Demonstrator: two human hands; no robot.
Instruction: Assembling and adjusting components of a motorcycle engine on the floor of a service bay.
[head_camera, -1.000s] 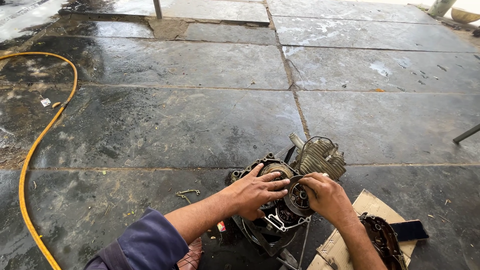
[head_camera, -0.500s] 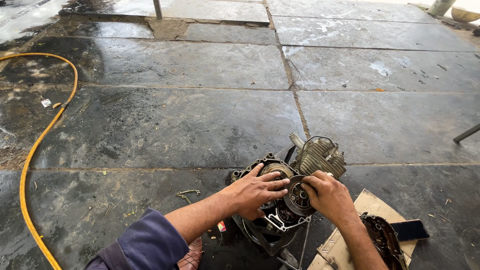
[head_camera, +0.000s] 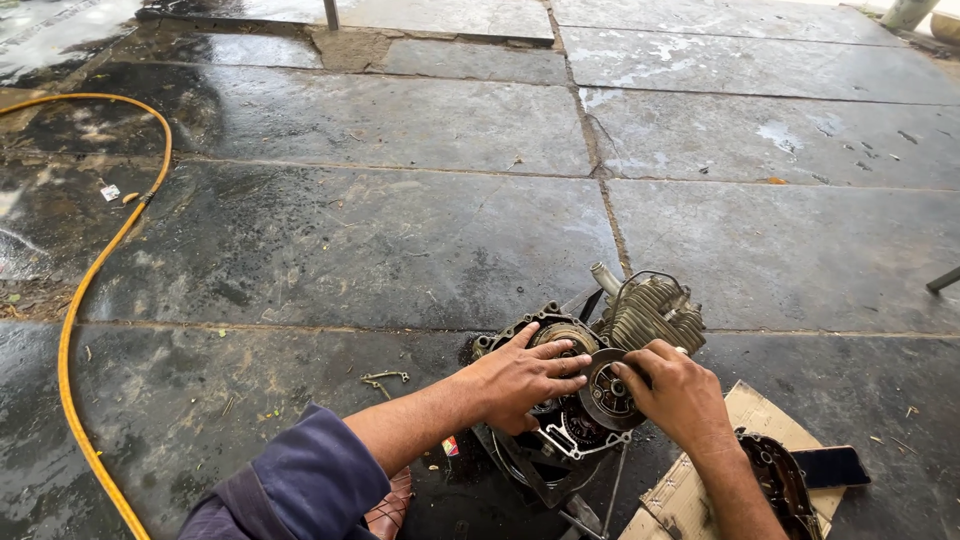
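Wet, dark stone slabs (head_camera: 400, 250) make up the floor, oil-stained and streaked with water, and everything sits on them. Taking the small engine (head_camera: 585, 385) near the bottom middle as the landmark: a yellow hose (head_camera: 85, 290) curves down the slabs far to its left, and a flattened piece of cardboard (head_camera: 690, 490) lies just to its right, partly under the right forearm. On that cardboard rests a dark, dished side cover (head_camera: 775, 480), apart from the engine, with a flat black phone-like slab (head_camera: 830, 467) beyond it. A small bent metal clip (head_camera: 385, 378) lies on the floor just left of the engine.

The engine itself lies on its side with its finned cylinder (head_camera: 655, 312) at the upper right and its open crankcase facing up, gears and a white gasket edge exposed. As a judgement, the work is well into the stripped-down stage: the casing is open and the cover is off, while the round parts inside remain in place.

The left hand (head_camera: 520, 380) lies flat on the open case, fingers spread and pressing around a round brownish hub. The right hand (head_camera: 675, 395) curls its fingers and thumb around the rim of a dark round clutch-like disc (head_camera: 610, 388), gripping it at the engine's centre.
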